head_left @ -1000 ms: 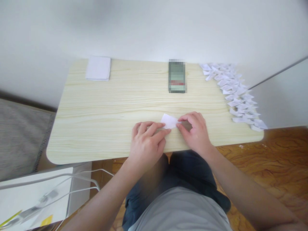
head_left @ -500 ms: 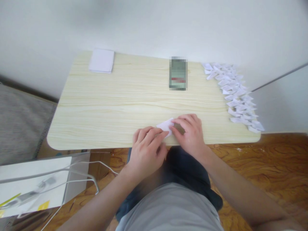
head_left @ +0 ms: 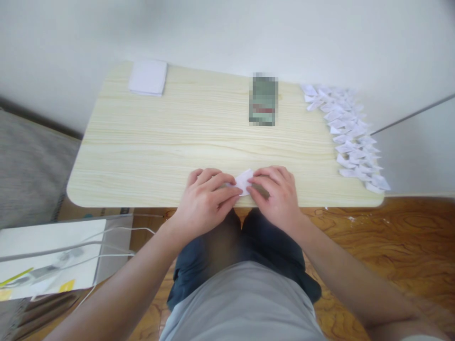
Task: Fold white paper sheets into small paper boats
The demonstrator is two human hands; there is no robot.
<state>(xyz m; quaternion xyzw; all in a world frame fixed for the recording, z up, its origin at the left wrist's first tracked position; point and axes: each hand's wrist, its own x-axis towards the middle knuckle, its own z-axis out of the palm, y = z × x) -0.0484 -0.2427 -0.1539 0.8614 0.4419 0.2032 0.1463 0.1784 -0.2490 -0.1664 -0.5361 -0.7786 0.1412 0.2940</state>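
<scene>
My left hand [head_left: 209, 195] pinches the paper [head_left: 243, 180] at left, my right hand [head_left: 275, 192] at right; paper's just turned slightly, both sides now held.

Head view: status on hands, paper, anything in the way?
Left hand, right hand: both holding folded paper. Paper by near edge of table. Phone-like item beyond, not in the way.

Past your left hand [head_left: 209, 195], you have bare table [head_left: 152, 137] to the paper stack [head_left: 148, 77]; phone [head_left: 263, 99] and folded papers [head_left: 347, 125] obstruct rightward.
</scene>
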